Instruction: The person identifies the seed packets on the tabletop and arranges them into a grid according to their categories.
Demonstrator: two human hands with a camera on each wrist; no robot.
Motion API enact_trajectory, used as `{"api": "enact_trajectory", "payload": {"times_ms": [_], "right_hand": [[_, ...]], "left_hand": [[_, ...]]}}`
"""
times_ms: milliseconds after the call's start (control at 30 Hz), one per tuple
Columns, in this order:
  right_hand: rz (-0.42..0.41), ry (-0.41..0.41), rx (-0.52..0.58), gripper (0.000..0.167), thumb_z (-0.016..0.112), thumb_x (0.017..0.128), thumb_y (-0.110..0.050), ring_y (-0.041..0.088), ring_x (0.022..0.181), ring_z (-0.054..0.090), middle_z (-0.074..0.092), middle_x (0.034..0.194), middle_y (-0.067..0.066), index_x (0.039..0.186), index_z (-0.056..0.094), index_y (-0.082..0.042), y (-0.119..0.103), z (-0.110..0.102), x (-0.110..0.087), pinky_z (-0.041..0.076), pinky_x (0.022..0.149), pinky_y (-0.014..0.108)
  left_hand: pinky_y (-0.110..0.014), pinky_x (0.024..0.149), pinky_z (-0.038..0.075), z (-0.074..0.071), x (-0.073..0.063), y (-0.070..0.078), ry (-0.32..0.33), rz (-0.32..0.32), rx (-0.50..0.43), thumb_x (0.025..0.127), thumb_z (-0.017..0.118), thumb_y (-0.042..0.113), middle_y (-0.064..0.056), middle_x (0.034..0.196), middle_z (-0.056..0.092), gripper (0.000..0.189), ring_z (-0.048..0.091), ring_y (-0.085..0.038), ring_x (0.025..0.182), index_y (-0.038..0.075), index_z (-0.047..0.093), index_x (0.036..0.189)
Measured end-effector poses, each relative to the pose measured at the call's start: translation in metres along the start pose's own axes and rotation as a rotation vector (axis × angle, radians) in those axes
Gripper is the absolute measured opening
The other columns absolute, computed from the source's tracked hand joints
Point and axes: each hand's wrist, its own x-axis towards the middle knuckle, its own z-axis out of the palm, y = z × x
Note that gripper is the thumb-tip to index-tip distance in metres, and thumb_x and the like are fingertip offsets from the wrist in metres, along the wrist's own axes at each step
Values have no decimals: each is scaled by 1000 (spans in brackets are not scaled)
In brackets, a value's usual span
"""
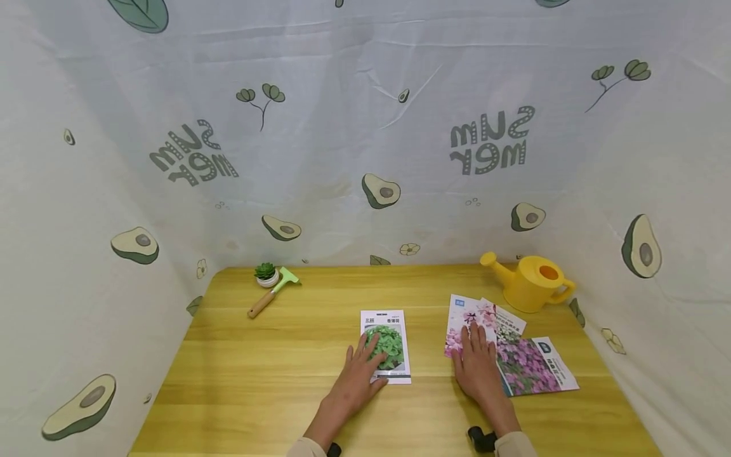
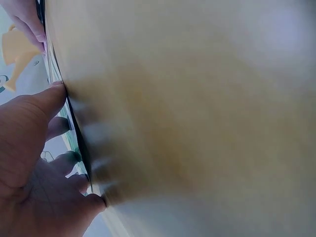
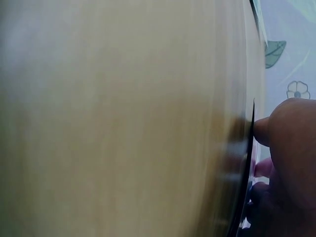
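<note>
Fingers of the left hand [image 1: 355, 376] lie spread and fairly straight over the lower left of a green-leaf packet [image 1: 395, 349], mid-table; those of the right hand [image 1: 476, 368], also extended but closer together, rest on a pink-flower packet [image 1: 465, 314]. Bare wood runs between these two packets, and a wider stretch of table [image 1: 245, 368] reaches from the green one to the left edge. Near the far edge sit a potted succulent [image 1: 266, 275] with a small hoe [image 1: 271, 297] on the left, and a yellow watering can [image 1: 531, 285] on the right.

Overlap hides parts of the white-flower packet [image 1: 508, 324] and the purple-flower packet [image 1: 533, 368], both partly under the pink one. Both wrist views catch the packets nearly edge-on (mostly blurred wood there). Small print is unreadable; the table's near edge and both sleeves [image 1: 516, 445] are cut off below.
</note>
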Motion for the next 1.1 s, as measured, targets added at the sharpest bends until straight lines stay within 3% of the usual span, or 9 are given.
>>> {"api": "enact_trajectory", "payload": {"times_ms": [433,767,1100], "right_hand": [[23,-34,27,65,55,110,-15,61,157,15,17,169,43,158,31,21,0,0,1,13,124,78],[13,-28,12,66,56,110,-16,61,157,15,17,170,42,159,30,20,2,0,1,13,124,78],[31,-37,15,66,57,109,-17,61,157,17,18,169,42,158,32,20,2,1,-1,14,124,78]], "left_hand": [[-66,126,31,-1,-14,-5,-7,-5,-19,100,78,27,-17,174,33,50,26,-45,162,13,65,146],[-72,120,33,3,-27,-12,59,45,-77,98,80,25,-24,171,35,50,28,-52,158,10,65,144],[-68,124,32,-2,-44,-9,22,9,-81,98,80,23,-21,173,34,50,27,-49,160,11,65,143]]}}
